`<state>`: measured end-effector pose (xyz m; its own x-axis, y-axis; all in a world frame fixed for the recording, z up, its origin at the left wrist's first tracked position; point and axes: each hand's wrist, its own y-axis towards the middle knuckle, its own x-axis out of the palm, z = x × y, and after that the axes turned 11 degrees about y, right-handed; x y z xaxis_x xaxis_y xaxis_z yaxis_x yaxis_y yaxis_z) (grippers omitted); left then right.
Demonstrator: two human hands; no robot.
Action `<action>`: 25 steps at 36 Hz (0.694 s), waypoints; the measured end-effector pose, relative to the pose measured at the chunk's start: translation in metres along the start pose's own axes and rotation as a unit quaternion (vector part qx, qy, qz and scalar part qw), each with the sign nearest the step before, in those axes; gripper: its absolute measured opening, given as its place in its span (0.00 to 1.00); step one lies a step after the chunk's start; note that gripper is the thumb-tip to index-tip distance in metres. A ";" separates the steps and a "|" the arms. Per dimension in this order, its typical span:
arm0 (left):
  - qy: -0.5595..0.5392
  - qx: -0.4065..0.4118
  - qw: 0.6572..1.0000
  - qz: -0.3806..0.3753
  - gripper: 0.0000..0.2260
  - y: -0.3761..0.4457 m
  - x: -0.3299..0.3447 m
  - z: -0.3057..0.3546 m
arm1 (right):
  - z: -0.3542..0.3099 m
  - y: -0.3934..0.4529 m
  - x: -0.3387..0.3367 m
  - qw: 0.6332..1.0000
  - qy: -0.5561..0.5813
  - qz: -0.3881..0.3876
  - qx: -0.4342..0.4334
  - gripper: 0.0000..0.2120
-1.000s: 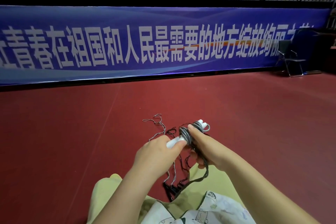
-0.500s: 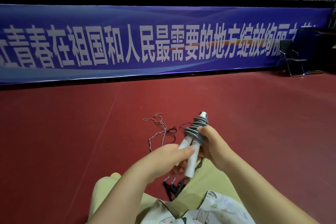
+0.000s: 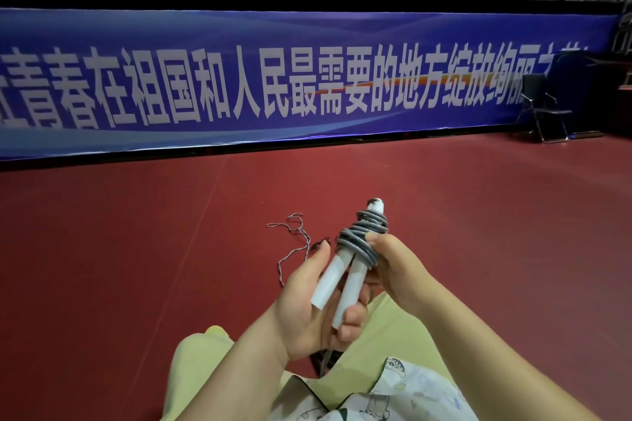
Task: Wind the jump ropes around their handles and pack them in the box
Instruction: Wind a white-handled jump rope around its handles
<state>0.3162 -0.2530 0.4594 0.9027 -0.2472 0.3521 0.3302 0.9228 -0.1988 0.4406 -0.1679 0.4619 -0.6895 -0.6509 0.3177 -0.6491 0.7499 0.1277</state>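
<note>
Two white jump rope handles (image 3: 337,284) are held side by side, upright and tilted, over my lap. A grey rope (image 3: 364,237) is coiled several times around their upper halves. My left hand (image 3: 307,311) cradles the lower ends, palm up, fingers curled beneath them. My right hand (image 3: 398,270) grips the coiled part from the right, thumb pressing on the rope. Another thin twisted rope (image 3: 294,243) lies loose on the floor just beyond my hands. The box is out of sight.
I sit on a red sports floor (image 3: 136,249) with my yellow-trousered knees (image 3: 201,362) below the hands. A long blue banner (image 3: 307,79) runs along the far wall. A black folding chair (image 3: 543,109) stands at the far right.
The handle bundle has been turned from lying sideways to standing upright. My left hand has slid down and opened under the lower ends, while the right hand stays on the coil.
</note>
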 end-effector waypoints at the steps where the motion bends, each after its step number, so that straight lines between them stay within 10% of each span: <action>1: 0.007 0.006 1.000 0.019 0.31 -0.001 0.001 0.002 | 0.002 0.001 -0.002 1.000 -0.016 0.010 -0.002 0.14; 13: 0.159 0.053 0.971 0.171 0.24 -0.006 -0.007 0.006 | 0.003 -0.003 -0.012 0.979 -0.197 -0.049 -0.022 0.20; 25: 0.384 0.048 0.872 0.299 0.26 0.005 -0.021 0.000 | 0.013 0.006 -0.011 0.975 -0.218 0.016 0.033 0.26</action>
<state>0.2985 -0.2434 0.4511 0.8367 0.1953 -0.5116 -0.2541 0.9660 -0.0469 0.4401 -0.1582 0.4475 -0.7717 -0.6262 -0.1108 -0.6341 0.7710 0.0586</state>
